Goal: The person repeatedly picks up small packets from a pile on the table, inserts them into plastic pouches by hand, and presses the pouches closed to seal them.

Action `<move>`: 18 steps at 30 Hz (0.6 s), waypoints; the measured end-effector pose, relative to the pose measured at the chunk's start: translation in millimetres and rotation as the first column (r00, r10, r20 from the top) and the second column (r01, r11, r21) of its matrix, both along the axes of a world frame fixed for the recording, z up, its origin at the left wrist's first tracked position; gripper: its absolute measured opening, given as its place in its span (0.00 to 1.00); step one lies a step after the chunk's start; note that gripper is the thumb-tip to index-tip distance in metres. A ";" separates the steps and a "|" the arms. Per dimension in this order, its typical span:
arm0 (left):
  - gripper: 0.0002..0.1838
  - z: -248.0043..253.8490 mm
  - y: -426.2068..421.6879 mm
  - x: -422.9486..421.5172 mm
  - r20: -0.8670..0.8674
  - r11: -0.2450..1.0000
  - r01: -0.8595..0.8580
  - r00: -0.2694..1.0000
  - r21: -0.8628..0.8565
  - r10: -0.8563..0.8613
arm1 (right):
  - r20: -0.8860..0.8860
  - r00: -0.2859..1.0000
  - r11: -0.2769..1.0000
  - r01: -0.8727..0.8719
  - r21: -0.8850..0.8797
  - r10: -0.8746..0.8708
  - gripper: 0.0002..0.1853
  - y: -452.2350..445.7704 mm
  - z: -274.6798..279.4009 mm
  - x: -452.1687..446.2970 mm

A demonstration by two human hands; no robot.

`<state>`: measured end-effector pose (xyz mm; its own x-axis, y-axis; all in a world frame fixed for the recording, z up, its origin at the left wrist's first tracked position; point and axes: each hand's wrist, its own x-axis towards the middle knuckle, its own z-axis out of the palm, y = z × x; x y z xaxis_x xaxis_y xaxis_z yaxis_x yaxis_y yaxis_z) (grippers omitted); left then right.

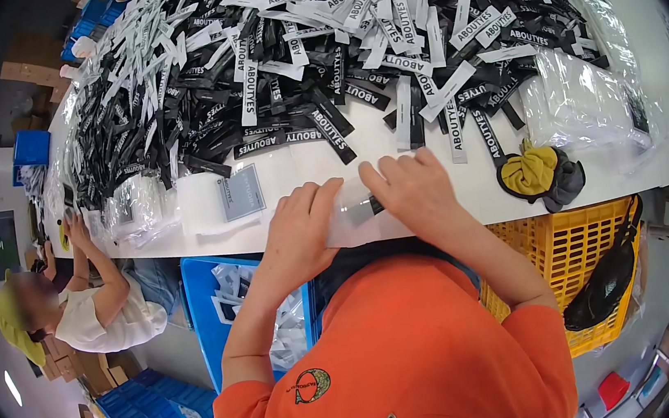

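Observation:
A small translucent plastic bag (346,226) is stretched between my two hands at the table's near edge. My left hand (299,225) pinches its left side between thumb and fingers. On the other side, my right hand (415,187) has its fingers closed on the bag's right part, where a short dark piece (371,204) shows by the fingertips; I cannot tell whether it is inside the bag. Left of my hands lies a stack of translucent bags (200,204) with a grey printed label (242,192) on top.
A big heap of black and white printed strips (292,57) covers the white table (633,150). A bundle of bags (578,103) and a yellow-and-grey cloth bundle (541,173) lie right. Below are a blue bin (208,331) and a yellow crate (578,243). Another person (102,306) works left.

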<state>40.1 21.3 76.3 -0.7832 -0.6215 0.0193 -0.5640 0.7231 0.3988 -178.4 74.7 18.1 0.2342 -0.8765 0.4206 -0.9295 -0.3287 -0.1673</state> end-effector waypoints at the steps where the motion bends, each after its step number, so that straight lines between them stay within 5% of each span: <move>1: 0.40 -5.5 1.7 -3.7 -0.011 1.000 -0.010 1.000 0.008 0.010 | 0.009 1.000 0.999 -0.006 0.047 0.005 0.17 2.2 3.2 8.3; 2: 0.40 -8.9 2.4 -5.7 -0.022 1.000 -0.020 1.000 0.016 0.021 | 0.019 1.000 0.995 -0.013 0.095 0.011 0.20 3.7 5.7 11.7; 4: 0.42 -10.1 0.7 -5.3 -0.011 0.999 -0.035 0.999 -0.005 0.035 | 0.543 0.835 0.920 -0.282 0.274 0.094 0.26 4.7 23.4 -3.5; 6: 0.44 -12.6 0.5 -2.7 -0.027 0.998 -0.061 0.998 -0.012 0.061 | 0.882 0.471 0.833 -0.493 0.252 0.012 0.29 8.6 23.6 -16.3; 8: 0.45 -17.0 1.0 -1.1 -0.076 0.996 -0.090 0.993 -0.003 0.090 | 0.990 0.059 0.811 -0.567 0.141 -0.130 0.31 13.9 10.2 -23.2; 12: 0.49 -23.4 7.2 -21.5 -0.130 0.991 -0.104 0.987 -0.078 0.093 | 0.991 0.089 0.884 -0.450 0.127 -0.097 0.32 25.6 -8.4 14.4; 16: 0.55 -27.2 9.8 -28.8 -0.145 0.970 -0.170 0.979 -0.175 0.145 | 0.873 0.482 0.990 -0.070 0.121 -0.073 0.27 23.5 0.6 11.1; 17: 0.56 -26.4 9.4 -29.7 -0.157 0.964 -0.171 0.978 -0.202 0.140 | 0.878 0.474 0.987 -0.098 0.127 -0.066 0.24 22.7 -0.3 8.5; 18: 0.50 -23.4 7.8 -28.7 -0.215 0.985 -0.170 0.962 0.001 0.166 | 0.882 0.467 0.984 -0.122 0.133 -0.062 0.22 22.0 -1.6 2.9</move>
<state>11.4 29.2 52.9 -0.6440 -0.7418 0.1871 -0.5808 0.6333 0.5115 -175.5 96.7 16.5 -0.1524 -0.9478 0.2800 -0.2478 -0.2376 -0.9392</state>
